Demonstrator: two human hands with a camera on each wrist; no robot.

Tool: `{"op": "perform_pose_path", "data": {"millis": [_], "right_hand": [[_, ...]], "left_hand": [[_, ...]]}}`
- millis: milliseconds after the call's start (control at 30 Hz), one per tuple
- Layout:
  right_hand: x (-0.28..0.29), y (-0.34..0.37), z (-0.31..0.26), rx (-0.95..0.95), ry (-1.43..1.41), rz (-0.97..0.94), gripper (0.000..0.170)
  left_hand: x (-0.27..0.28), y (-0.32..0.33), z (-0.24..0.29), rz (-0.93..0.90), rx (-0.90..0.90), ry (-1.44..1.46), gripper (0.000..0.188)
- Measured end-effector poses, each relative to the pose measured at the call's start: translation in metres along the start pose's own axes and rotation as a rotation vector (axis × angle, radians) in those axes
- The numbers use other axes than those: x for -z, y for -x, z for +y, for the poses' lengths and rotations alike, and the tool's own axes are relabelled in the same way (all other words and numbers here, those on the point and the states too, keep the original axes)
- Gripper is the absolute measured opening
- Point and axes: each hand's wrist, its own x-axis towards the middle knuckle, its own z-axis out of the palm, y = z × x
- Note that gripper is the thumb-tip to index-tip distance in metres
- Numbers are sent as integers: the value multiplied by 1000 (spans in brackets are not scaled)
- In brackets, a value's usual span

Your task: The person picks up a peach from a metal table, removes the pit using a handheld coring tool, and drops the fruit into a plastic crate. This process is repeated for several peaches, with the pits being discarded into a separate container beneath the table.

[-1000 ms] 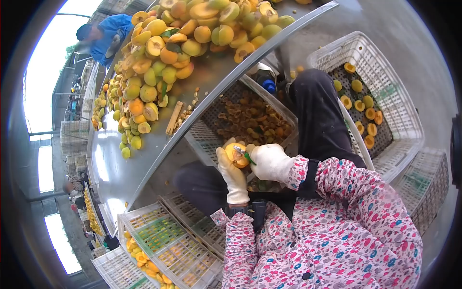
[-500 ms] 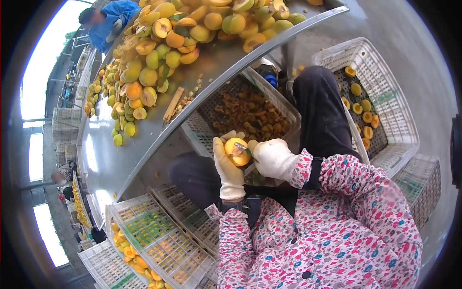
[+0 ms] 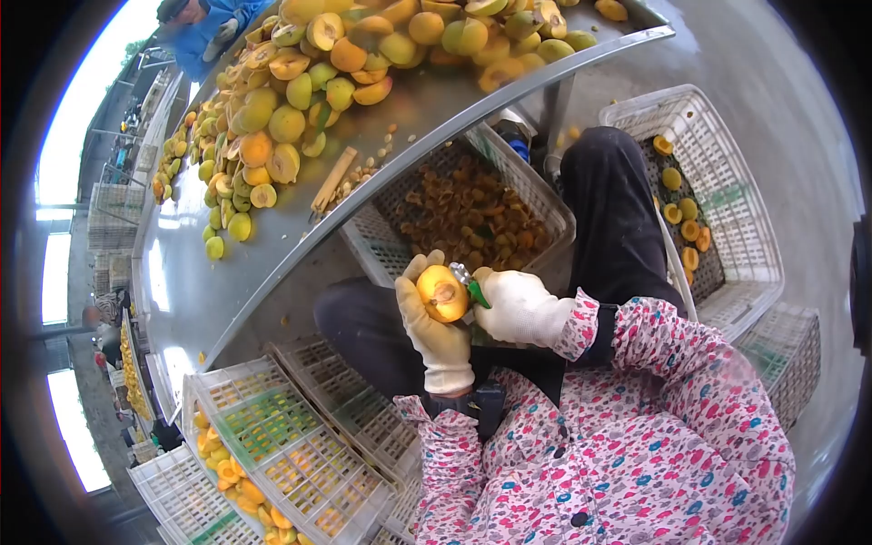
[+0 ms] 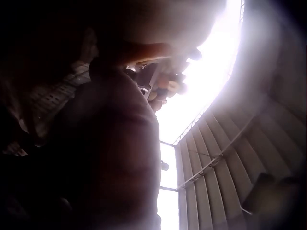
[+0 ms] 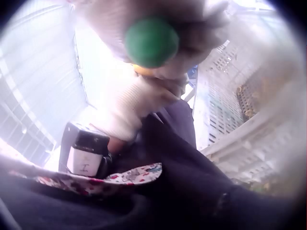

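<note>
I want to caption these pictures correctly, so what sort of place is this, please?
Probably a fruit-processing workshop: a heap of fruit, much of it cut, lies on a metal table, slatted crates hold more, and gloved hands hold a yellow fruit and green-handled tool.

Fruit (image 3: 442, 294) in L grip (image 3: 429, 329), pile (image 3: 287, 124) on tbl (image 3: 204, 291), crate (image 3: 740, 204) to R

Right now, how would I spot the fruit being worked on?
In the head view, find the metal table, then the crate of scraps past its edge. Below, a gloved left hand holds the fruit. Unlike heaped ones, it has a green-handled tool beside it.
</note>
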Motion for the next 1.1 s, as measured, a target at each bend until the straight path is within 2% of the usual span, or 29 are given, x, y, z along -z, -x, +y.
{"op": "perform_pose_path", "data": {"millis": [67,167,300,400,500,567,633,733,767,833,933,1100], "right_hand": [[15,2,-9,-222,-195,-150,32],[11,2,-15,-282,-258,-146,32],[16,6,-26,-362,-405,-164,34],[21,9,-27,-291,-452,-213,35],[13,6,-21,-259,-425,-176,33],[4,2,-16,-285,-505,-163,31],[3,4,-17,-309,-578,-153,30],[-2,8,-23,-130,-207,-48,32],[-2,7,-22,-129,-207,-47,32],[1,6,-19,-168,-423,-155,32],[6,10,-21,-132,-442,-163,31],[10,13,-20,-100,-218,-179,27]], "left_hand": [[2,-5,-3,4,-3,55,47],[2,-3,-7,-60,23,108,47],[7,-6,-16,-54,-87,-2,46],[4,-3,-10,-44,-112,-57,45],[3,0,-4,-57,-192,-106,41],[0,0,-7,-86,-224,30,36],[-1,1,-10,-108,-210,31,35],[-1,1,-8,-129,-203,23,34],[-1,0,-8,-139,-197,13,35],[0,-1,-6,-138,-169,8,35],[-1,1,-2,-138,-114,9,36],[-6,4,2,-111,-39,-26,37]]}}
